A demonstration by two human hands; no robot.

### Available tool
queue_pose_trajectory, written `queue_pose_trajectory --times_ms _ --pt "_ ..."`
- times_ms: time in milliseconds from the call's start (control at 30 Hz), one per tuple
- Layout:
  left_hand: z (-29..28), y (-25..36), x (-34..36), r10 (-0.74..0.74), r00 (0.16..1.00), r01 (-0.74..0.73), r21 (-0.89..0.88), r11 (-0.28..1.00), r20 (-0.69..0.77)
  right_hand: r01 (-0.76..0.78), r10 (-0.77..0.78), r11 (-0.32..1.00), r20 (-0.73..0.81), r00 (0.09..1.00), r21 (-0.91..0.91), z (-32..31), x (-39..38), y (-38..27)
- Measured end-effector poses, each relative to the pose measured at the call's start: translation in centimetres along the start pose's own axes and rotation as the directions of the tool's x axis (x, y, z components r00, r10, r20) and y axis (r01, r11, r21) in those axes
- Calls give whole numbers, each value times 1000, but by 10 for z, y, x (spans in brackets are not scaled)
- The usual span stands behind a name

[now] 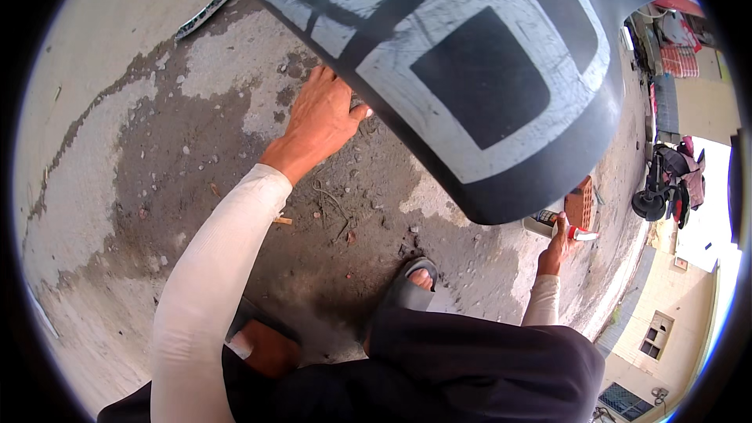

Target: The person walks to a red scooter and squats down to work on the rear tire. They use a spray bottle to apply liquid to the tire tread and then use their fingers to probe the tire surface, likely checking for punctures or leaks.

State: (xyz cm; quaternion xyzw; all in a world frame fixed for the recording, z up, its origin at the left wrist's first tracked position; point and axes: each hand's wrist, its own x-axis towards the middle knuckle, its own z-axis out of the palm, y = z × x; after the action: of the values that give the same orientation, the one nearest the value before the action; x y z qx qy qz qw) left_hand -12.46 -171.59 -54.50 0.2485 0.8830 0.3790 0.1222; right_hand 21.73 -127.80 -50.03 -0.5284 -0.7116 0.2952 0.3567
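Note:
A large dark grey curved panel (pixel 540 164) with scratched pale markings fills the upper middle, tilted above the ground. My left hand (pixel 325 113) is at its lower left edge, the thumb along the rim and the fingertips hidden behind it. On the far side of the panel, low at the right, my right hand (pixel 558 247) is closed round a slim tube or can (pixel 581 233) with a red and white end. Part of that item is hidden by my hand and the panel.
Damp, stained concrete (pixel 258 157) lies below, with grit and twigs. A dark curved strip (pixel 207 11) is at the upper left. Bricks (pixel 580 204) stand beyond my right hand. Farther right are a parked scooter-like vehicle (pixel 658 180) and a building (pixel 650 321).

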Motion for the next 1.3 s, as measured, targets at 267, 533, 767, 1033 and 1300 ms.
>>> queue_pose_trajectory --times_ms 267,533,767,1033,1300 --pt "30 22 9 17 978 -45 129 991 208 210 -181 961 166 969 -179 -27 -123 4" --pt "46 45 0 173 931 -275 307 911 321 732 -591 652 475 652 -194 140 -50 -65" --pt "68 73 4 228 890 -329 210 921 396 634 -293 668 646 705 -390 184 22 -42" --pt "119 88 18 343 818 -472 198 859 461 313 -222 744 223 949 -590 171 94 -7" --pt "115 128 19 387 771 -493 90 865 505 549 -509 825 244 826 -136 156 -46 -70"
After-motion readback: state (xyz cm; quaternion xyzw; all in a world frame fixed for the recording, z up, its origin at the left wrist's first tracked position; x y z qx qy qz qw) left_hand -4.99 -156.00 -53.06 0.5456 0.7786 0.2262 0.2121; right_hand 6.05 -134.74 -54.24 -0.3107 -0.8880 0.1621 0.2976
